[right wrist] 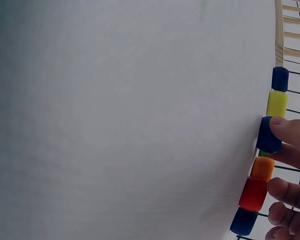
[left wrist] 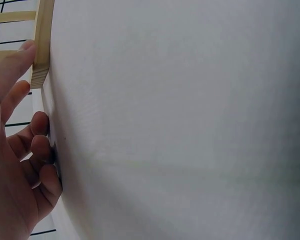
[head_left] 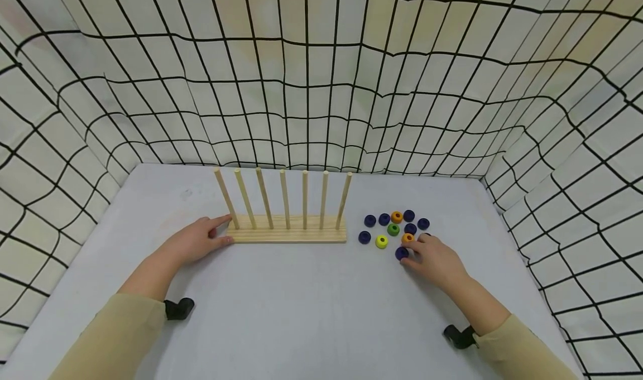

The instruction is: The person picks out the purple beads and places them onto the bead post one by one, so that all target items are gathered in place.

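Note:
A pale wooden rack (head_left: 288,236) with several upright pegs stands on the table. My left hand (head_left: 197,240) holds its left end, thumb at the front edge and index finger at the back corner. The other left fingers curl beside the rack in the left wrist view. My right hand (head_left: 436,260) pinches a dark blue bead (right wrist: 268,136) between thumb and index finger, at the near side of a group of beads. Close by lie a yellow bead (head_left: 382,241), a green bead (head_left: 393,229) and an orange bead (head_left: 408,238). A red bead (right wrist: 253,194) shows under the right fingers.
Several more dark blue beads (head_left: 369,220) and another orange bead (head_left: 397,217) lie right of the rack. A white surface (head_left: 301,307) spreads beneath everything. Black netting (head_left: 311,90) over white walls encloses the back and both sides.

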Tool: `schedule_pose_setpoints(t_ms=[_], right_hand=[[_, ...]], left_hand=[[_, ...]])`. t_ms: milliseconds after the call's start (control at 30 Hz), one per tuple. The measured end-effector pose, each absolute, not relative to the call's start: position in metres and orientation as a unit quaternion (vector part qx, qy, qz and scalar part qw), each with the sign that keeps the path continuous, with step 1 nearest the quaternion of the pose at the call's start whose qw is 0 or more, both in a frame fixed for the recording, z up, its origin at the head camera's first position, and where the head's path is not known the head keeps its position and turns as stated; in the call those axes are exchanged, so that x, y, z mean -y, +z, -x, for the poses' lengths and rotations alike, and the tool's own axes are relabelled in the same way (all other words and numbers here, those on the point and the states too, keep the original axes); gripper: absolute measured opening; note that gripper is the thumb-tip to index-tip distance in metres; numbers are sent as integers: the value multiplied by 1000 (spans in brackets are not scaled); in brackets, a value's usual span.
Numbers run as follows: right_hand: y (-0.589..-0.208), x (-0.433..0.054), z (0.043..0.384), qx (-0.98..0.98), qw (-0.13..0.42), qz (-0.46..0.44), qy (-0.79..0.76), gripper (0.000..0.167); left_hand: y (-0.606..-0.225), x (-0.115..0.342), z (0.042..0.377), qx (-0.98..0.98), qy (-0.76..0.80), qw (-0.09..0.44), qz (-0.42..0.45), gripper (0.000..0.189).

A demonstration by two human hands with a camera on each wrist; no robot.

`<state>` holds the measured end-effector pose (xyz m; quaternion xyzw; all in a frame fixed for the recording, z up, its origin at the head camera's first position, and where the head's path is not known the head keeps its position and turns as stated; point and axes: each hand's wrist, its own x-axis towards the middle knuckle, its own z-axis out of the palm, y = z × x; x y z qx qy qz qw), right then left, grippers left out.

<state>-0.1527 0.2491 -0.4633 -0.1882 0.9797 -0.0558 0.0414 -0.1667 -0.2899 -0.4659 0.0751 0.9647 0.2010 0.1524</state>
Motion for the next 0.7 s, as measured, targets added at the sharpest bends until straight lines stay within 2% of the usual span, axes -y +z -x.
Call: schedule_pose_setpoints(t_ms=[700], right_hand=[[-455, -249, 153, -980, 28, 179, -79, 41]], left_hand=[[-466, 291, 166, -961, 217, 157, -70, 81]])
